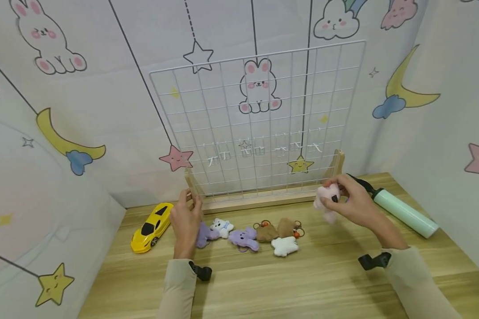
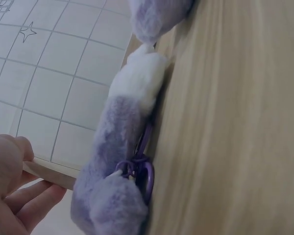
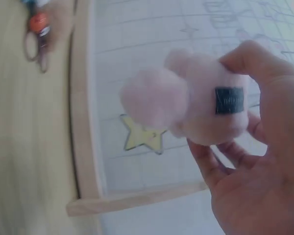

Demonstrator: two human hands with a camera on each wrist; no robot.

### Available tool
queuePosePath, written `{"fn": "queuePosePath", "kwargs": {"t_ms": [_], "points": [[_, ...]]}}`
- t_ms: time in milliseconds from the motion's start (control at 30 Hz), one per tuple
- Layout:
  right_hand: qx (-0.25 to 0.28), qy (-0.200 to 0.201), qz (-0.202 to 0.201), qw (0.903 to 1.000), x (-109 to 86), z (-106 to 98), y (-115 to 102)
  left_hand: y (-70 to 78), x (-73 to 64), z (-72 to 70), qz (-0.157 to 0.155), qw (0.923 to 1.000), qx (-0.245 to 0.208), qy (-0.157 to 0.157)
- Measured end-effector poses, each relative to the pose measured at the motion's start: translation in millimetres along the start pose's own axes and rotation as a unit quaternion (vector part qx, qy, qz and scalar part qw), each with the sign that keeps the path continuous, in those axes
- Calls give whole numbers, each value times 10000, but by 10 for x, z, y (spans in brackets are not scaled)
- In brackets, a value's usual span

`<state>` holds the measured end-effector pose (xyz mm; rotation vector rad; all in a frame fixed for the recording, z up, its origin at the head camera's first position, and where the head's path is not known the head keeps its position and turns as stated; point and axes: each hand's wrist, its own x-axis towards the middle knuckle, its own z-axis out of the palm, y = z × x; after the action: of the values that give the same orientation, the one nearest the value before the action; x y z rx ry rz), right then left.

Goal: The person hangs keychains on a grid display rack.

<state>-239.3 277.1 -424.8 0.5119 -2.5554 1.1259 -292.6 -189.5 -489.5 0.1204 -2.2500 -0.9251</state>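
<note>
My right hand holds a pink plush keychain above the table's right side, thumb on one side and fingers on the other. A black patch shows on the plush in the right wrist view. At the left end of a white wire grid rack, my left hand pinches the wooden side support between thumb and fingers. Close beside that hand lies a purple plush with a purple ring. Another purple plush, a white bear plush, brown plushes and a white plush lie before the rack.
Small white hooks hang in a row on the grid. A yellow toy car stands left of my left hand. Behind my right forearm lies a pale green cylinder with a black end. Patterned cloth walls enclose the wooden table.
</note>
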Motion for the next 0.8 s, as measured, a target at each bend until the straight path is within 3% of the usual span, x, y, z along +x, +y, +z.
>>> {"fn": "queuePosePath", "kwargs": {"t_ms": [267, 500, 800], "points": [[380, 588, 292, 9971, 104, -59, -167, 6, 3, 33, 56, 10000, -1, 9], [514, 1130, 64, 9922, 125, -35, -228, -12, -3, 57, 88, 9999, 102, 57], [900, 1981, -470, 9749, 184, -66, -316, -12, 0, 30, 51, 9997, 228, 101]]}}
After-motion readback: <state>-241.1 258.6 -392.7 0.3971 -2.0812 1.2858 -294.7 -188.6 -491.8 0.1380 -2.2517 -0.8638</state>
